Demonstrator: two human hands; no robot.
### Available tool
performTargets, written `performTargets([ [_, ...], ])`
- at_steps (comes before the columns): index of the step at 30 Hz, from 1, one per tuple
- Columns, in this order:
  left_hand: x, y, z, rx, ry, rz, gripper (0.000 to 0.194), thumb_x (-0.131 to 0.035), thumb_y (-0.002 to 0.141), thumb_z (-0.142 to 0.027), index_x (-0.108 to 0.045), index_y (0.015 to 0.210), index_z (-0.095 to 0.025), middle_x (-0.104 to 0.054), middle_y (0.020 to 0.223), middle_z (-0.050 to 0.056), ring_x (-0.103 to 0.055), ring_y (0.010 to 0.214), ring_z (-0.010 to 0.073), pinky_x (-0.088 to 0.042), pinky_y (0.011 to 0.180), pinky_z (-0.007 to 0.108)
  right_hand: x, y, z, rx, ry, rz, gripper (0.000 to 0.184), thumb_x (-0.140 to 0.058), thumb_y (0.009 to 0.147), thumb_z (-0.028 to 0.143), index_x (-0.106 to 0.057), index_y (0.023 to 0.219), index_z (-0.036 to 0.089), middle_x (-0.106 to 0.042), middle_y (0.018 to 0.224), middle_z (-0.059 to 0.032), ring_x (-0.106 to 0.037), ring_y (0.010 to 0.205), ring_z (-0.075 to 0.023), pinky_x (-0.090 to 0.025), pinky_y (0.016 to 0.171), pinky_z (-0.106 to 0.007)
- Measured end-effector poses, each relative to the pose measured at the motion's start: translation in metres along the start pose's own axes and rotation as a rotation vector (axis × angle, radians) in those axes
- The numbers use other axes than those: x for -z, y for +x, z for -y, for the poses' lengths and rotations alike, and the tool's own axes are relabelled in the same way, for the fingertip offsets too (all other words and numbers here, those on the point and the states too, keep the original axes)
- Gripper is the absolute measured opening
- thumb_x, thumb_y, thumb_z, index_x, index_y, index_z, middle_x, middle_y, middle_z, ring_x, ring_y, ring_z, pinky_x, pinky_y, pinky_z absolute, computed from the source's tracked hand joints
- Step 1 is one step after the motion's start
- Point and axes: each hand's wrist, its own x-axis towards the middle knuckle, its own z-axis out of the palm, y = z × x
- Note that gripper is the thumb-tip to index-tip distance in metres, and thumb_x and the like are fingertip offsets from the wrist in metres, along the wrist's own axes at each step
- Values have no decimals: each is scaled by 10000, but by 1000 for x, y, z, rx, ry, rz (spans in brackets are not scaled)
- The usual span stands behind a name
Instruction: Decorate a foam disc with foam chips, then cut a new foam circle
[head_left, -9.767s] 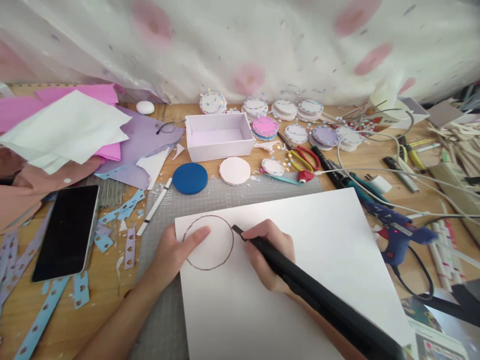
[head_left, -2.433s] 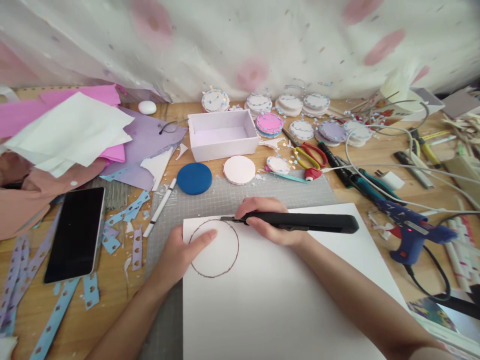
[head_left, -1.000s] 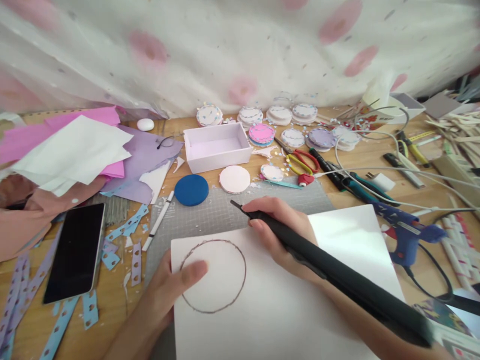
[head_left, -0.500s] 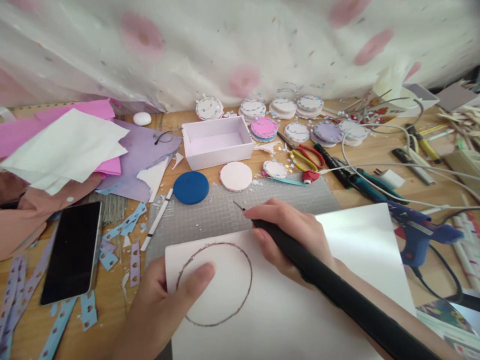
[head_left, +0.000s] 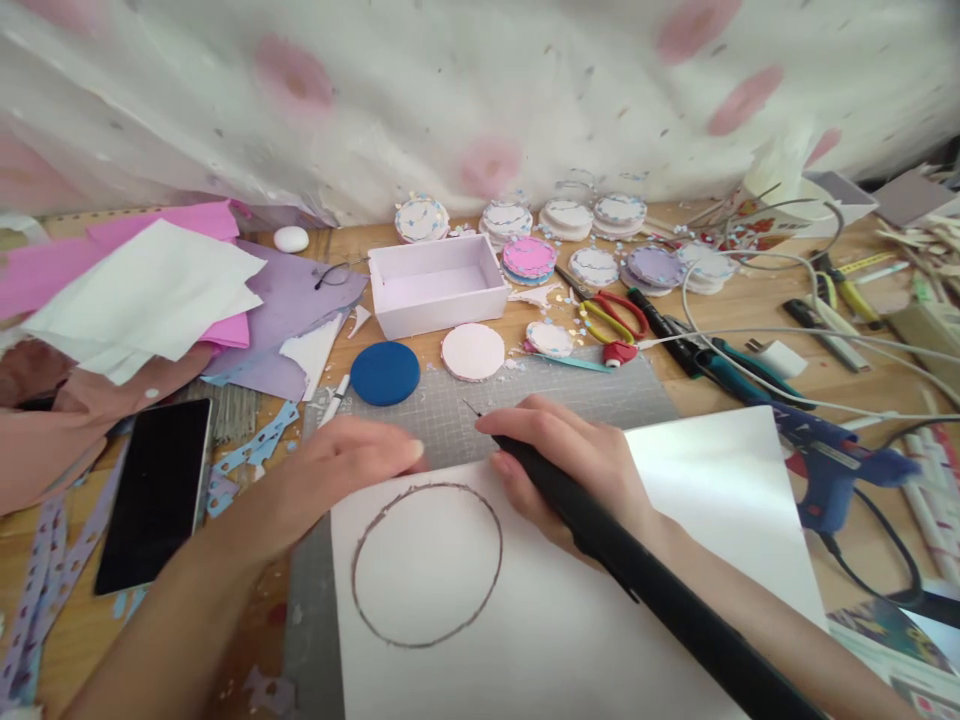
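Note:
My right hand [head_left: 570,460] grips a black pen-shaped tool [head_left: 600,520] with a thin metal tip, like an electric cutting pen. Its tip points past the far edge of a white sheet [head_left: 570,630], over the grey cutting mat [head_left: 442,430]. On the sheet's left part is a brownish circle line [head_left: 501,560], rough along its upper left. My left hand [head_left: 352,465] is at the sheet's upper left corner, fingers bent together over the far edge; its thumb is hidden. Just beyond lie a blue disc [head_left: 385,374] and a pale pink disc [head_left: 473,352].
A white open box [head_left: 439,290] stands behind the discs, near several decorated round stacks [head_left: 529,258]. To the right are scissors [head_left: 607,315], pliers [head_left: 750,375], cables and a blue glue gun [head_left: 832,470]. A phone [head_left: 156,495], paper strips and coloured sheets lie at left.
My left hand has moved from inside the circle, where its thumb pressed the sheet, up to the far edge. My right hand and the tool have shifted slightly left.

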Motion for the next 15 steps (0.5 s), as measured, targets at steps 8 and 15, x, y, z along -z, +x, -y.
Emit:
performTargets([
  [8,23,36,-29,-54,122,465,270,-607,776,-350,-560,576,-175,-399,558,-27,-361,532,106,-281,463,218,4,0,1,31,58,-31,128,-516,907,232,-587,1004,189,-601,725,-21,-567,585,-119,-455,537,-209],
  [15,14,31,-28,12,-89,388,273,-625,733,-305,-586,492,-182,-402,491,-12,-343,462,108,-260,393,230,7,0,1,31,78,-37,125,-522,908,239,-590,994,180,-599,716,-19,-562,572,-112,-443,526,-206],
])
